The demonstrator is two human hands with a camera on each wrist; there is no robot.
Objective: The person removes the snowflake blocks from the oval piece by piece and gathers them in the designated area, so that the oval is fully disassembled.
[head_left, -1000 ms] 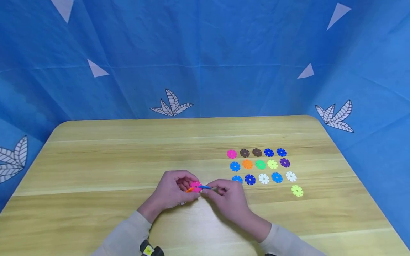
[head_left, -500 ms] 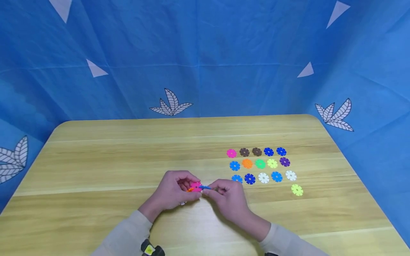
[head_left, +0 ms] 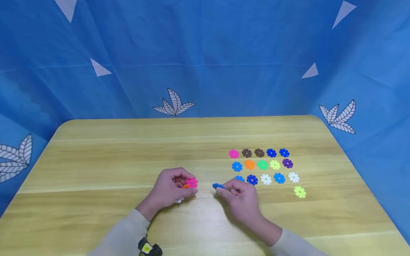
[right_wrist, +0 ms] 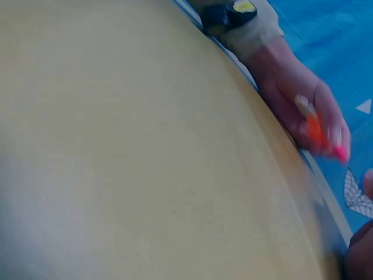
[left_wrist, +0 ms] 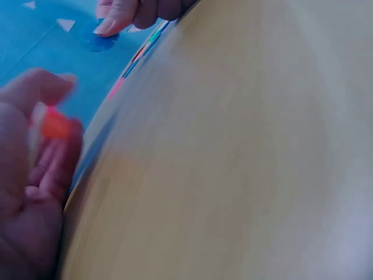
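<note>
Over the table's middle, my left hand (head_left: pixel 169 189) holds a small cluster of notched snowflake discs. A pink disc (head_left: pixel 192 183) shows at its fingertips, with an orange disc (head_left: pixel 186 186) beside it and a white disc (head_left: pixel 179 200) below the thumb. The right wrist view shows the white disc (right_wrist: pixel 303 105), the orange disc (right_wrist: pixel 315 129) and the pink edge (right_wrist: pixel 340 153); how they join is partly hidden by the fingers. To the right, my right hand (head_left: pixel 241 199) pinches a blue disc (head_left: pixel 218 186) between thumb and index finger, apart from the cluster.
On the wooden table (head_left: pixel 112 153), several loose discs lie in rows behind and right of my right hand, among them a brown disc (head_left: pixel 247 153) and a green disc (head_left: pixel 262 165). A yellow disc (head_left: pixel 300 192) lies below the rows. Blue cloth (head_left: pixel 205 71) hangs behind.
The blue disc was against the pink disc between both hands; now my right hand has moved right with it, leaving a gap. My left hand has shifted slightly left with the cluster.
</note>
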